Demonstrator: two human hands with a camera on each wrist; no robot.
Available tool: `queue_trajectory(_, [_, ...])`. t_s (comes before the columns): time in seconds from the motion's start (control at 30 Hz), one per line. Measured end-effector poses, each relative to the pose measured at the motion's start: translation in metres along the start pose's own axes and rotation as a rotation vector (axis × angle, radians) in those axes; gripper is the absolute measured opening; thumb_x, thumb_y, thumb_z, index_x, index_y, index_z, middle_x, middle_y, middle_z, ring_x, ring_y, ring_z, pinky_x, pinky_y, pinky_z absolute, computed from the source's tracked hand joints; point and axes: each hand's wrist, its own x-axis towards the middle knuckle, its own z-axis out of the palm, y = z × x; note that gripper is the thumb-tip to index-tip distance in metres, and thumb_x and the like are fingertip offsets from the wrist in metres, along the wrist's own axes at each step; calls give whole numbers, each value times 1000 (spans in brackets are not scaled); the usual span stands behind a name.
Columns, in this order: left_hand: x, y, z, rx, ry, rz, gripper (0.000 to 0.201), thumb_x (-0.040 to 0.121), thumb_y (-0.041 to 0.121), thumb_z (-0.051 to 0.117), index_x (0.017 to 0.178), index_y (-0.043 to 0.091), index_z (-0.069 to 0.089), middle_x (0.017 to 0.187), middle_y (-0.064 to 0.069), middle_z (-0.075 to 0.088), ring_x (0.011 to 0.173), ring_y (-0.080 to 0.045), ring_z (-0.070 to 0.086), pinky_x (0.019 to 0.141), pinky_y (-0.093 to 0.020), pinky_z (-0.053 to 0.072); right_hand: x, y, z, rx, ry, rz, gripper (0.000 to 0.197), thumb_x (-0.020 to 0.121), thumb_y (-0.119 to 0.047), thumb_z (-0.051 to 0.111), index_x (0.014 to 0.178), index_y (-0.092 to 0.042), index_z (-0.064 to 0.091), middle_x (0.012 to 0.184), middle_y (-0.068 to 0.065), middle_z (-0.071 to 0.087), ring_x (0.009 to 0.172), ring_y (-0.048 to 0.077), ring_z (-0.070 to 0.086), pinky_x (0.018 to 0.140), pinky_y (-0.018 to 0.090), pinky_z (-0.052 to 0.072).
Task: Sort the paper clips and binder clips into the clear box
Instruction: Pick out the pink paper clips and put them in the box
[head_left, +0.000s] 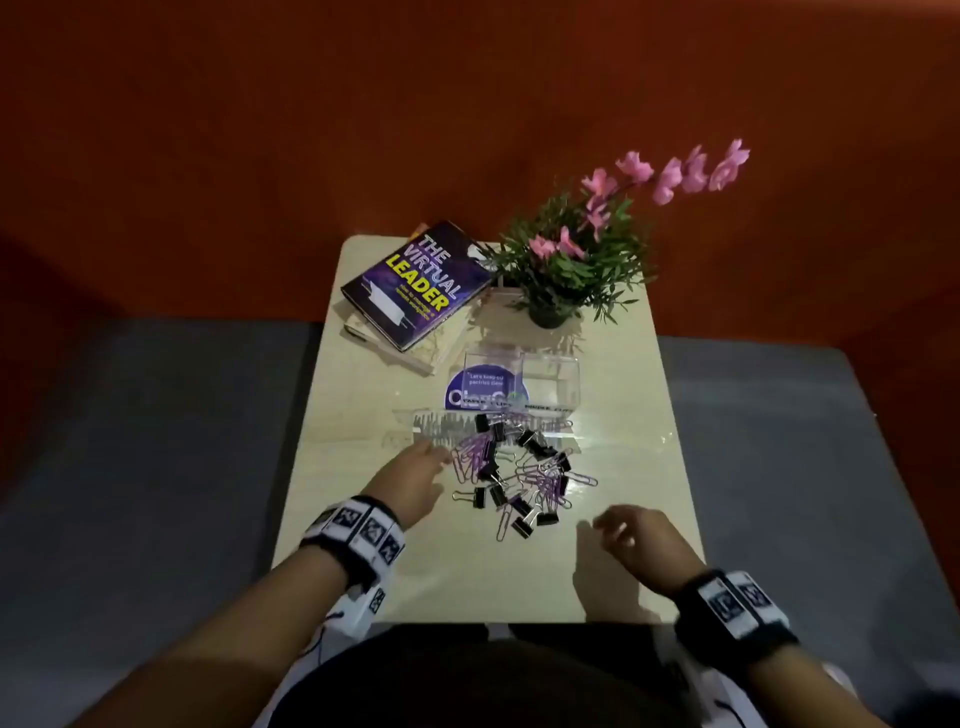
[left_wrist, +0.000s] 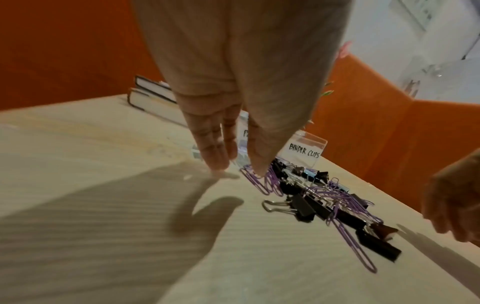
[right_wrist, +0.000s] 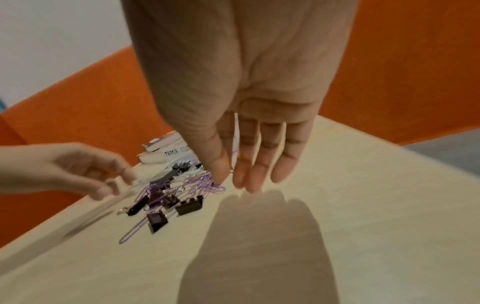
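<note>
Mixed pile of purple paper clips (head_left: 470, 457) and black binder clips (head_left: 532, 442) lies loose on the surface (head_left: 613, 561), just in front of the clear box (head_left: 540, 384). One box compartment carries a handwritten label (left_wrist: 303, 152) reading "BINDER CLIPS". Left hand (head_left: 415, 480) reaches to the pile's left edge, fingers (left_wrist: 213, 148) extended, grip apart and holding nothing; thumb tip at the purple clips, actual contact cannot be confirmed. Right hand (head_left: 636, 543) hovers near the pile's right side, fingers relaxed, grip apart, empty. Stacked books (head_left: 415, 286) and a potted plant (head_left: 561, 260) stand behind the box.
</note>
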Motion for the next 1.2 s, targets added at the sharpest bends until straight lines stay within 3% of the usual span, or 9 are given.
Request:
queue_trajectory(0.13, [27, 15, 8, 64, 139, 39, 55, 82, -11, 57, 130, 14, 50, 135, -6, 45, 116, -23, 52, 101, -32, 48, 34, -16, 11, -68, 105, -109, 29, 80, 2, 54, 94, -17, 71, 93, 7, 68, 77, 25, 64, 65, 31, 49])
queue_trajectory(0.27, [36, 11, 12, 166, 100, 167, 72, 74, -21, 54, 136, 17, 46, 139, -2, 43, 125, -22, 41, 103, -32, 45, 48, -18, 19, -289, 141, -246, 36, 81, -3, 59, 108, -27, 61, 106, 4, 59, 90, 28, 59, 57, 37, 52])
queue_trajectory(0.43, [48, 6, 5, 178, 22, 157, 66, 80, 0, 70, 138, 17, 43, 139, -1, 45, 129, -21, 40, 105, -34, 40, 70, -27, 12, -417, 61, -377, 38, 77, -11, 67, 114, -19, 60, 112, 8, 58, 96, 32, 55, 60, 38, 51])
queue_trajectory(0.5, [53, 7, 3, 170, 12, 134, 62, 78, 12, 76, 134, 17, 48, 133, -1, 48, 124, -20, 43, 102, -35, 42, 76, -30, 9, -440, 35, -389, 37, 77, -14, 68, 113, -17, 61, 112, 9, 58, 97, 32, 54, 63, 39, 51])
queue_trajectory(0.63, [61, 11, 5, 114, 50, 90, 47, 76, 21, 79, 118, 16, 58, 122, -1, 53, 117, -20, 46, 98, -34, 44, 82, -34, 6, -437, -17, -364, 29, 81, -30, 68, 106, -14, 63, 109, 8, 57, 98, 31, 52, 66, 37, 46])
queue_trajectory(0.8, [66, 14, 12, 77, 85, 36, 23, 81, 21, 74, 97, 11, 61, 108, -6, 57, 107, -23, 50, 89, -34, 42, 84, -33, 10, -320, -3, -329, 19, 81, -30, 68, 97, -19, 68, 101, 5, 57, 96, 27, 51, 64, 32, 40])
queue_trajectory(0.9, [65, 16, 14, 80, 82, 10, 18, 85, 19, 71, 94, 8, 61, 105, -9, 58, 102, -25, 52, 87, -35, 42, 86, -30, 9, -176, 39, -251, 13, 80, -27, 69, 87, -16, 67, 95, 3, 55, 94, 25, 50, 66, 34, 43])
queue_trajectory(1.07, [62, 18, 19, 257, 55, 45, 23, 94, 9, 57, 114, -1, 53, 114, -16, 57, 111, -30, 53, 91, -37, 46, 87, -30, -2, 101, 127, -141, 15, 79, -17, 72, 72, -12, 59, 82, 6, 61, 77, 27, 56, 70, 40, 48])
queue_trajectory(1.2, [60, 13, 20, 342, 52, 89, 33, 93, -2, 54, 125, -3, 49, 123, -21, 55, 112, -33, 55, 90, -36, 49, 92, -57, -29, 287, 186, -158, 16, 81, -13, 70, 71, -12, 58, 71, 5, 67, 69, 22, 63, 69, 35, 51])
